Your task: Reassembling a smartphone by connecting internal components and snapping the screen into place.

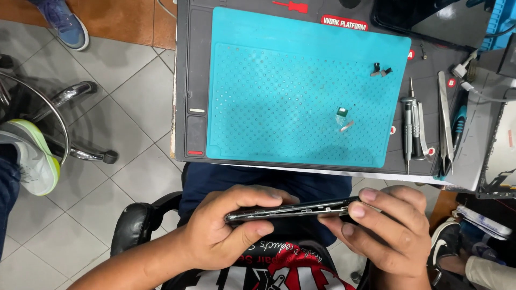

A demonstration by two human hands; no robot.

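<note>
I see both hands off the tabletop's (185,80) near edge, above the lap. My left hand (223,233) has its fingers clamped on the black phone (290,209), held edge-on; my right hand (384,231) pinches its other end. A teal mat (301,91) lies on the tabletop.

Glossy dark phone (293,209) edge, dimpled matt rubbery teal mat (301,91), shiny metal tweezers (445,118).

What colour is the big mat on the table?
The mat is turquoise blue with a grid of small dots, seen clearly from the head camera.
</note>
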